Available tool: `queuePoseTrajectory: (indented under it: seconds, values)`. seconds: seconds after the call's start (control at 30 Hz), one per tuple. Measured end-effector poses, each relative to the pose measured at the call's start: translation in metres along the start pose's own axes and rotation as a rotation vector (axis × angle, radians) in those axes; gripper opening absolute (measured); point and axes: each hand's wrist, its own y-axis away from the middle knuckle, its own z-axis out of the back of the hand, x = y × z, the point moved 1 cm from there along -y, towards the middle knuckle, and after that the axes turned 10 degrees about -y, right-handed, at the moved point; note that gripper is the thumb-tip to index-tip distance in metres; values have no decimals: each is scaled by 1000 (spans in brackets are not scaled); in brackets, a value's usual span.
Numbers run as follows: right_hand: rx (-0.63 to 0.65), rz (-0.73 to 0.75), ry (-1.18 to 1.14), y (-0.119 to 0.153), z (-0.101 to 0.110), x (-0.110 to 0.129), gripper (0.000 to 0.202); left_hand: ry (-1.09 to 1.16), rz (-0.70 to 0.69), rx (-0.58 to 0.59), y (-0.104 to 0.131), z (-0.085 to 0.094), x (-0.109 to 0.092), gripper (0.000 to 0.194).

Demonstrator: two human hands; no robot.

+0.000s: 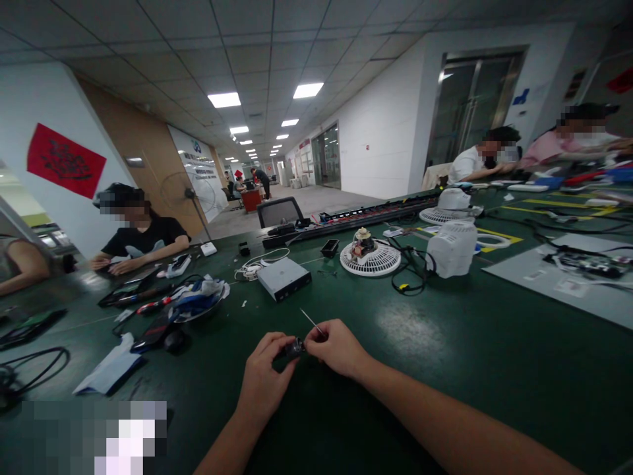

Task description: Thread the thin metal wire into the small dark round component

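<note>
Above the green tabletop (395,409), my left hand (264,373) is closed around a small dark rounded part (295,348), held between thumb and fingers. Its exact kind is too small and dark to tell. My right hand (341,349) is closed beside it, with fingertips pinched at the part's right end. From the right hand's fingers a thin metal rod (311,321) sticks out up and to the left; its other end is hidden in the hand. Beyond my hands lies a silver disc drive (284,278) with a black front.
A white fan grille with exposed motor (370,257), a small black tray (330,247) and a white plastic housing (451,247) stand farther back. Cables and a light cloth (109,366) lie left. A grey mat (568,284) bears electronics at right. Other people sit around the table.
</note>
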Motion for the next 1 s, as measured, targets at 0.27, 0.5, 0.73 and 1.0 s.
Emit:
queuePoseTrajectory:
  seconds: [0.27, 0.5, 0.73, 1.0]
  values:
    - [6, 205, 77, 0, 0, -4, 13, 35, -36, 11, 1, 1, -3, 28]
    - [83, 171, 69, -4, 3, -8, 13, 39, -36, 62, 2, 1, 1, 25]
    - [110, 232, 228, -1, 18, 5, 19, 92, -57, 127, 1, 2, -3, 23]
    - [157, -97, -238, 1, -2, 0, 13, 108, -58, -1, 2, 2, -3, 23]
